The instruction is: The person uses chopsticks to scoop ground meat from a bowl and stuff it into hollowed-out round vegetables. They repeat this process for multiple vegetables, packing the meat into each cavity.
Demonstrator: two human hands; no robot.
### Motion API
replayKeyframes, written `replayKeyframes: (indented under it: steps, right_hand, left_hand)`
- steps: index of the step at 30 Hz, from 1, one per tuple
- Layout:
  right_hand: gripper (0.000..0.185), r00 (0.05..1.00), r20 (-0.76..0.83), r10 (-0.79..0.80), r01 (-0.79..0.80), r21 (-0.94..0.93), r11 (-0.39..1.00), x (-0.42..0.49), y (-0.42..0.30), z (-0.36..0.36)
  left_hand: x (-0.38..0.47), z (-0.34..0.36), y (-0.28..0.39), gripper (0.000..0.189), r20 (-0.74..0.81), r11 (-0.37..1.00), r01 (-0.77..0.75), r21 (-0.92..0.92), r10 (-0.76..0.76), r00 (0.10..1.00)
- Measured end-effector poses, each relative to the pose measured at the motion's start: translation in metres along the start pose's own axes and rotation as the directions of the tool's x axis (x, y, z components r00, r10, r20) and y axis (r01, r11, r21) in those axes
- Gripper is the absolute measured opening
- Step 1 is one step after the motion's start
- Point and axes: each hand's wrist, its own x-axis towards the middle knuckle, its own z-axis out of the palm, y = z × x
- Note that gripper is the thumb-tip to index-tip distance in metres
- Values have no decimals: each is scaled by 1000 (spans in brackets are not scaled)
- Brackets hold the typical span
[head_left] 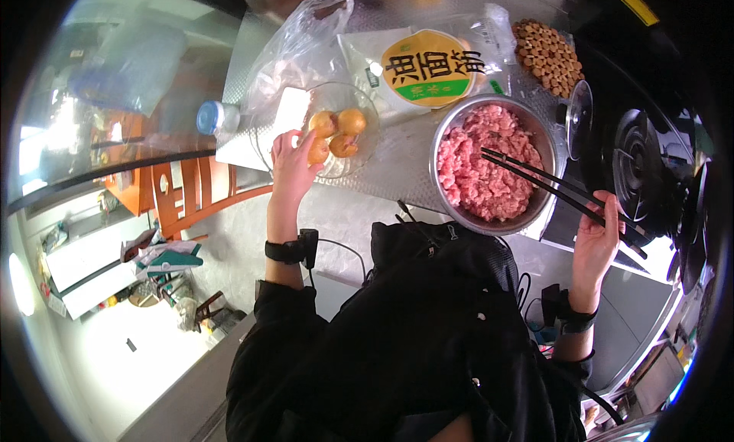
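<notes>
Four-sided by its neighbours on a clear glass plate, a golden fried puff sits between the thumb and forefinger of my left hand. Several more puffs rest on the same plate; at least one shows pinkish filling. My right hand grips a pair of black chopsticks. Their tips touch pink minced meat in a round stainless steel bowl. Behind the plate and bowl lies a plastic package bearing large printed writing.
A clear plastic bag slumps behind the plate, and a small blue-lidded jar stands left. A wooden trivet, a glass lid and a black gas stove are at right. An orange wooden chair stands beyond the counter's left edge.
</notes>
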Motion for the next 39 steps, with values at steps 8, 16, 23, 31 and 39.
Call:
replayKeyframes:
  steps: [8,16,23,31,39]
  right_hand:
    - [25,991,-107,-86,60,-225,973,-6,-11,1]
    - [7,700,698,-151,662,-553,506,30,28,28]
    - [17,907,421,-33,321,-637,701,139,94,64]
    - [24,821,482,306,326,-835,442,211,131,128]
    - [26,709,622,331,644,-763,54,205,155,171]
  left_hand:
    - [15,-45,70,63,-149,909,-181,-376,133,980]
    - [32,-30,168,41,-117,679,-441,-586,468,876]
    - [39,-25,177,39,-129,642,-475,-602,509,851]
    - [29,-21,165,38,-79,685,-378,-622,426,901]
    - [32,-7,156,38,-50,654,-309,-690,383,922]
